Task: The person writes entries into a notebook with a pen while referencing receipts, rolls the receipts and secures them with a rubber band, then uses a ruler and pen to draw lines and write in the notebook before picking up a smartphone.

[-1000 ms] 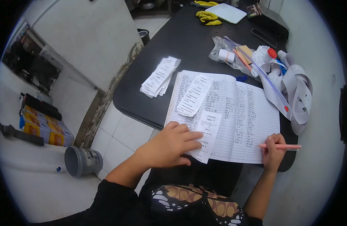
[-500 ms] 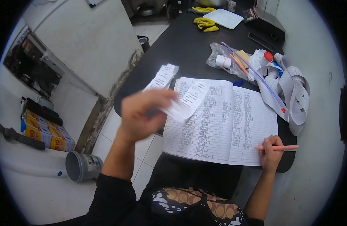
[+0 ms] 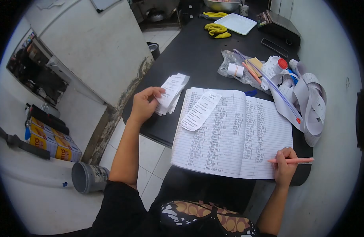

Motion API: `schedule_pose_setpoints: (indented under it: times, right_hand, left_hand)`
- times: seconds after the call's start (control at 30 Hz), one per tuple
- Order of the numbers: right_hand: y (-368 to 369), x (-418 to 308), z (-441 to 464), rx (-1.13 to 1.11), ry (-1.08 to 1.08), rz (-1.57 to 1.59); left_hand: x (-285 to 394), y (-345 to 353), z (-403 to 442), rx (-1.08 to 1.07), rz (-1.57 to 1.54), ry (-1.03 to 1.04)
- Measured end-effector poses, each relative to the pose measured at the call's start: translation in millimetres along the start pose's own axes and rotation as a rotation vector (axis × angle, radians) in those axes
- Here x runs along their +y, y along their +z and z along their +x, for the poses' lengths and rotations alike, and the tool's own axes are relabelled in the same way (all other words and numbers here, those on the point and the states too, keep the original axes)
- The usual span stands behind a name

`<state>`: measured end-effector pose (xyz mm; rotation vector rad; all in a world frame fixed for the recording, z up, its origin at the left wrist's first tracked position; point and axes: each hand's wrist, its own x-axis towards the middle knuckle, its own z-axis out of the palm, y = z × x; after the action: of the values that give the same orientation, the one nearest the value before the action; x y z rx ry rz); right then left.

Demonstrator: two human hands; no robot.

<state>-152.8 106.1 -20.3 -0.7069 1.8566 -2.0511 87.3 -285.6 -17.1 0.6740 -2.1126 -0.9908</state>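
The stack of receipts (image 3: 174, 89) lies near the worktop's (image 3: 182, 55) left edge, under the fingers of the left hand (image 3: 144, 106); these curl over its near corner, thumb below, though whether they pinch a slip or merely press I cannot tell. The stack is uneven, so a drag of those fingers could fan it out or tip slips over the edge. One receipt (image 3: 201, 110) lies loose on the one open notebook (image 3: 225, 156); a brush of the left forearm could shift it. The right hand's (image 3: 285, 166) fingers pinch one pen (image 3: 296, 160), its tip at the right-hand page, where a slip might leave a stray mark. Counted: one stack, its slips too overlapped to number; two pages showing; farther out, one phone (image 3: 275, 47) and one white tray (image 3: 236, 23).
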Motion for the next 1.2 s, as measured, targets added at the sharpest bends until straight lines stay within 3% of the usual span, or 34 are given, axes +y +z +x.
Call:
schedule_pose_setpoints:
  times: [0.1,0.2,0.3,0.5,0.63,0.73,0.83,0.93,1.03,1.2]
  right_hand:
    - [-0.7,-0.7,0.1,-0.001,0.021,0.012]
    - [-0.3,-0.5,0.4,-0.004,-0.02,-0.035]
    - [1.0,-2.5,0.6,0.0,0.004,-0.001]
    - [-1.9,1.5,1.3,0.011,-0.003,0.002]
    - [-0.7,-0.9,0.1,0.003,0.01,0.02]
    - [-1.4,0.4,0.0,0.004,0.005,0.007]
    - [-1.7,2.4,0.6,0.009,-0.011,0.004]
    - [-0.7,1.4,0.4,0.01,-0.001,0.041]
    - [0.6,-1.8,0.1,0.004,0.013,0.063]
    - [-1.1,-0.6,-1.2,0.014,-0.005,0.031]
  left_hand:
    - [2.2,-7.2,-2.2,-0.037,0.175,0.051]
    - [12.9,-11.1,-2.5,0.065,0.323,0.131]
    - [30.9,-5.1,2.8,0.101,0.405,-0.035]
    - [62.4,29.5,14.3,-0.121,0.742,-0.152]
    - [50.9,45.7,23.6,-0.098,0.781,-0.199]
    - [46.3,47.9,23.7,-0.067,0.835,-0.169]
    - [50.3,48.9,12.5,0.174,0.951,0.157]
    - [67.6,50.0,5.3,0.094,0.687,0.154]
    - [82.0,63.6,3.5,-0.247,0.578,-0.042]
    - [91.3,83.8,5.0,-0.309,0.599,-0.115]
